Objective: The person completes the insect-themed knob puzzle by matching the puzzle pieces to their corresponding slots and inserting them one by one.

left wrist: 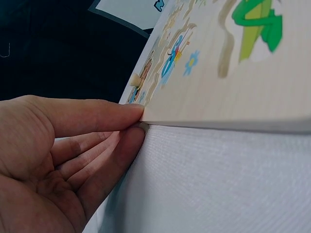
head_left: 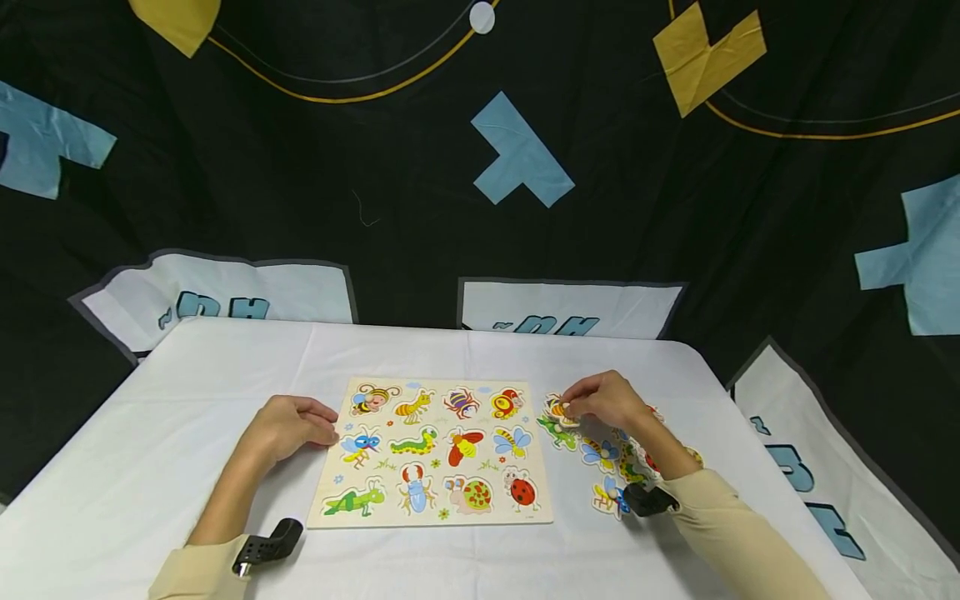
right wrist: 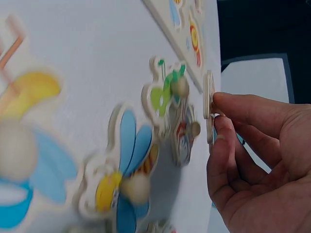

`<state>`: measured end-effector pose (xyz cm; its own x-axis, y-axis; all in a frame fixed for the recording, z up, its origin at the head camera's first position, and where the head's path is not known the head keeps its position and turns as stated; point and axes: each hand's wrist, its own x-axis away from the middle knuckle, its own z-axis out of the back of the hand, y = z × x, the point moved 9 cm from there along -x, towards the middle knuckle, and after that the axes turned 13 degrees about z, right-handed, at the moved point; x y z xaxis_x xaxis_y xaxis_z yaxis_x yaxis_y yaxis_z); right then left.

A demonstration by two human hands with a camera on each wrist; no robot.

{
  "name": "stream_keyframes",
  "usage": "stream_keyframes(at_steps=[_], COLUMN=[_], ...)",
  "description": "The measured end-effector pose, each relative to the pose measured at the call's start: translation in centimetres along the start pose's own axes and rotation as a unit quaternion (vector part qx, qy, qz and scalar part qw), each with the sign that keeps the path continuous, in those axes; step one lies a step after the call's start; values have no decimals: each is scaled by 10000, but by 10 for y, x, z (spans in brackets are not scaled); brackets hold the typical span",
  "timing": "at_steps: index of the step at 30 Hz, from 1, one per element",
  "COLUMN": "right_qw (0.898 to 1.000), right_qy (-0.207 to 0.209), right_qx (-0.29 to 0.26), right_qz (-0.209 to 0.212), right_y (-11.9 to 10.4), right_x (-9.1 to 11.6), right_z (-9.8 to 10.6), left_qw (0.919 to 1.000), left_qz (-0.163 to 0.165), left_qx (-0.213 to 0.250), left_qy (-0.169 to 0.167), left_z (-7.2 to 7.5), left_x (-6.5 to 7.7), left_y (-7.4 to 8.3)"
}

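Note:
A wooden insect puzzle board, printed with rows of bugs and shallow cutouts, lies on the white cloth. At its left edge my left hand pinches the rim between thumb and finger; the left wrist view shows the fingertips right at that edge. My right hand is right of the board, over loose pieces. Between thumb and finger it pinches a thin wooden puzzle piece, seen edge-on in the right wrist view, its picture mostly hidden. A green frog-like piece lies just beneath, close by.
Several knobbed bug pieces are clustered right of the board, among them a blue-winged one and a yellow-and-blue one. On the board's far side a knob stands up. A black curtain hangs behind the table.

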<state>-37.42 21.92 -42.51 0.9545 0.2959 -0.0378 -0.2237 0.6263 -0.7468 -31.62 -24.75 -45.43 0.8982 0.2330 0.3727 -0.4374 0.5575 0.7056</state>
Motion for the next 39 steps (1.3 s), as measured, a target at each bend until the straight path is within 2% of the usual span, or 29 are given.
stream_keyframes(at_steps=[12, 25, 35, 39], right_qw=[9997, 9992, 9977, 9976], right_qy=[-6, -75, -19, -9], right_qx=[-258, -237, -601, -594], right_qz=[-19, 315, 310, 349], right_y=[-18, -38, -51, -55], right_x=[-14, -24, -32, -35], right_z=[-23, -38, -52, -58], left_qw=[10000, 10000, 10000, 9999], left_qz=[42, 17, -7, 15], left_qx=[44, 23, 38, 20], left_qy=[16, 31, 66, 98], left_z=[-1, 0, 0, 0], left_x=[2, 2, 2, 2], left_y=[-1, 0, 0, -1])
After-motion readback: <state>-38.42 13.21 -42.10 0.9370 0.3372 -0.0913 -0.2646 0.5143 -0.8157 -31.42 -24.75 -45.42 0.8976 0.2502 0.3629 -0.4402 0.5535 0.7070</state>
